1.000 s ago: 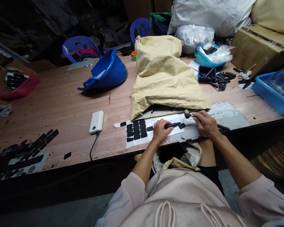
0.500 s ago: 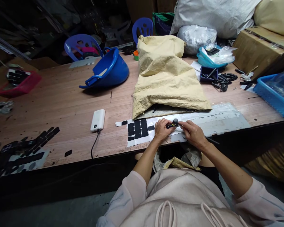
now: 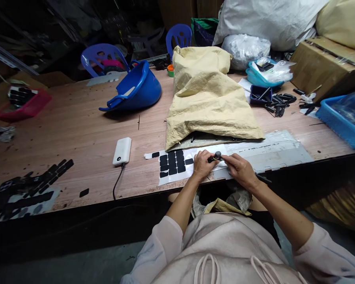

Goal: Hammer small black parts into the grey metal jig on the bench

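While the left hand (image 3: 203,163) pinched a black piece (image 3: 211,159), the right hand (image 3: 239,169) gripped a hammer (image 3: 218,154).
Past the black patches (image 3: 172,162) on the left, the piece stuck out rightward from the left fingers, its long axis roughly left to right and the left hand the nearer one; the hammer's head sat over it, touching or not I couldn't tell, its handle running back through the closed right hand.
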Demonstrator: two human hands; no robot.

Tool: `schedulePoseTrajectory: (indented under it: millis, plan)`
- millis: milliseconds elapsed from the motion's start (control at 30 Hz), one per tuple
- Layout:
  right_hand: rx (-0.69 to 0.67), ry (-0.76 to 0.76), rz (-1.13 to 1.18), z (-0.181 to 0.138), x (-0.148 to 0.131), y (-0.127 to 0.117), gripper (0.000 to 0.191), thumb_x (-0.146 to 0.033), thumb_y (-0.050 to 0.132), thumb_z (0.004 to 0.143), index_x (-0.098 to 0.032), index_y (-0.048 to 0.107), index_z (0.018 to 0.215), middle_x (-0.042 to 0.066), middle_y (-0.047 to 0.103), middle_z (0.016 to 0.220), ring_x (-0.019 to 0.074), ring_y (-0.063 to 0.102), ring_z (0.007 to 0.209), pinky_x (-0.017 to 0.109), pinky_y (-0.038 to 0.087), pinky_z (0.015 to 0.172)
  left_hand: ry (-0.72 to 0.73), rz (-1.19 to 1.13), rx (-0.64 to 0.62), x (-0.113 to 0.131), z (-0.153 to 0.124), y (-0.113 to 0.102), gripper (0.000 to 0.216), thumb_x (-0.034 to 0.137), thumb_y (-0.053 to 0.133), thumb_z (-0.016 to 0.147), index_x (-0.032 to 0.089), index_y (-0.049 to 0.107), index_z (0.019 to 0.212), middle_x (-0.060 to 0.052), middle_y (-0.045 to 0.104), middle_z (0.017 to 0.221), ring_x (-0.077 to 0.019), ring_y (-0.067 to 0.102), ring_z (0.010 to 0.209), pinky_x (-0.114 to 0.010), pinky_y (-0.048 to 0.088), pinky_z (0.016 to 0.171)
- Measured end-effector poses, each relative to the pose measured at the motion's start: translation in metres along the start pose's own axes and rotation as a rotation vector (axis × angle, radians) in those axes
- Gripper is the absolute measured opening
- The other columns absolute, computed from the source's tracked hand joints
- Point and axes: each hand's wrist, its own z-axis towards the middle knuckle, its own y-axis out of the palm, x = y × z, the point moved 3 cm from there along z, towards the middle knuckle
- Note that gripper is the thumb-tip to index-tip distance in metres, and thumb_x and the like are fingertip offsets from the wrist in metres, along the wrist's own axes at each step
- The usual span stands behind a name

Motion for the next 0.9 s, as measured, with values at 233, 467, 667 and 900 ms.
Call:
schedulePoseTrajectory:
  millis: [233,467,667,900]
  plan:
    - [0.179,0.003,0.072,0.004,-0.004,-0.024,0.040,-0.026,0.049,0.106,-0.034,0.070,0.138,0.006,0.071,0.103,0.0204,0.070,0.093,0.032,0.058,0.084,0.013,-0.013,-0.006,0.000,-0.001,0.001,0.011,0.029,0.084,0.085,0.028,0.080,0.095,-0.002,0.073,0.098,-0.0239,0.062,0.103,-0.039,0.046,0.094]
    - [0.087,0.055,-0.002,-0.005,0.016,-0.009,0.036,-0.026,0.052,0.102,-0.032,0.076,0.128,0.005,0.071,0.093,0.0194,0.069,0.083,0.029,0.055,0.072,-0.001,-0.013,0.000,0.001,-0.001,0.000,0.011,0.029,0.082,0.084,0.028,0.081,0.095,-0.002,0.073,0.096,-0.0246,0.062,0.102,-0.041,0.047,0.095]
    - [0.212,0.221,0.245,-0.002,0.033,-0.022,0.030,-0.037,0.058,0.099,-0.028,0.079,0.118,0.007,0.076,0.100,0.0220,0.071,0.090,0.037,0.059,0.084,0.036,0.002,-0.016,0.000,-0.001,-0.001,0.033,0.014,0.075,0.076,0.026,0.080,0.106,-0.003,0.073,0.099,-0.0256,0.063,0.104,-0.042,0.048,0.099]
    - [0.148,0.712,0.689,-0.018,0.052,-0.012,0.059,-0.060,0.072,0.082,-0.018,0.077,0.123,0.001,0.067,0.075,0.0123,0.054,0.056,0.026,0.046,0.047,0.030,-0.044,0.012,-0.005,0.000,-0.001,0.032,0.010,0.073,0.076,0.024,0.077,0.104,-0.002,0.074,0.095,-0.0249,0.064,0.100,-0.041,0.048,0.096]
